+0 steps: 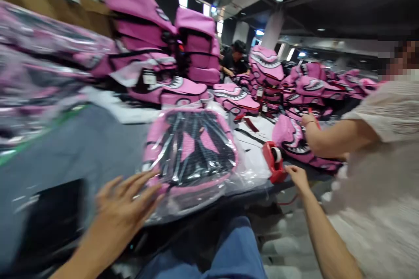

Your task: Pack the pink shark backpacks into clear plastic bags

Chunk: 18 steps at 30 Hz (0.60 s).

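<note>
A pink and black backpack in a clear plastic bag [196, 148] lies straps-up at the table edge in front of me. My left hand [129, 198] is open, its spread fingertips on the bag's near left corner. Right of the bag stands a red tape dispenser [274, 163] with a white roll in it. My right hand [297, 177] is beside the dispenser, thumb and finger pinched together. Whatever lies between those fingers is too small to make out.
Plastic-wrapped backpacks [39, 61] pile up at left. Stacked pink backpacks [196, 48] stand behind. A black flat object [52, 218] lies at lower left. Close on my right, a co-worker in a white top [376, 183] handles a shark-mouth backpack [291, 137]. Another person [236, 59] is farther back.
</note>
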Motion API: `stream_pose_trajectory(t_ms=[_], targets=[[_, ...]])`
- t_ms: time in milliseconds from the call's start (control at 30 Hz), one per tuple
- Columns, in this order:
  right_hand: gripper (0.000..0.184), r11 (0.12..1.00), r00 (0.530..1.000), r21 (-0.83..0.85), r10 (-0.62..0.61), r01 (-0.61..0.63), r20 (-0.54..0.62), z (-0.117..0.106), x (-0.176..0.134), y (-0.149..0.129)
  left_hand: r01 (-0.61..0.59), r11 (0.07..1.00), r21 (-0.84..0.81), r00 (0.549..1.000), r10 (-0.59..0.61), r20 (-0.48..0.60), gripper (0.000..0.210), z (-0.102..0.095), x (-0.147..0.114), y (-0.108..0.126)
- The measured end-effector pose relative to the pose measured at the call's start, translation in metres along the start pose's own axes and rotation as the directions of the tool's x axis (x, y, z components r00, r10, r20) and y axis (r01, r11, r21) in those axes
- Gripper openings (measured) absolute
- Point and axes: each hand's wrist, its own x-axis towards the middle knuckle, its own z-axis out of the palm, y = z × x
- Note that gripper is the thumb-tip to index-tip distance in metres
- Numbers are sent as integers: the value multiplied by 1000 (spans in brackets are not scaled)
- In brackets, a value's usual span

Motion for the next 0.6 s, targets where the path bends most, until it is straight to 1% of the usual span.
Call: stream_pose_trajectory(t_ms=[33,100,200,333,433,500,533,600], targets=[[45,1000,1000,10,5,-5,12,0,3,0,-29,998,58,1000,30,-5,34,-2,1,1],[39,1000,999,17,21,-22,35,1,13,4,-63,993,103,998,65,-9,30,-3,3,0],[33,998,997,12,65,-65,50,7,27,15,-41,997,62,999,42,-23,26,0,4,1],[37,998,998,-8,67,-67,-7,13,34,17,-31,999,14,999,31,-37,26,2,2,4],[40,997,996,-72,3,-10,-94,8,24,11,-54,999,-1,997,53,-52,24,4,2,4],[43,998,990,-55,-29,22,-137,3,9,13,-59,998,-4,998,59,-34,22,8,2,1],[44,1000,988,-7,-15,14,-151,2,-1,16,-53,999,-6,998,53,-19,22,11,2,-1],[47,985,984,169,66,-38,-163,5,-21,29,-35,999,-20,999,36,6,23,14,2,-4]])
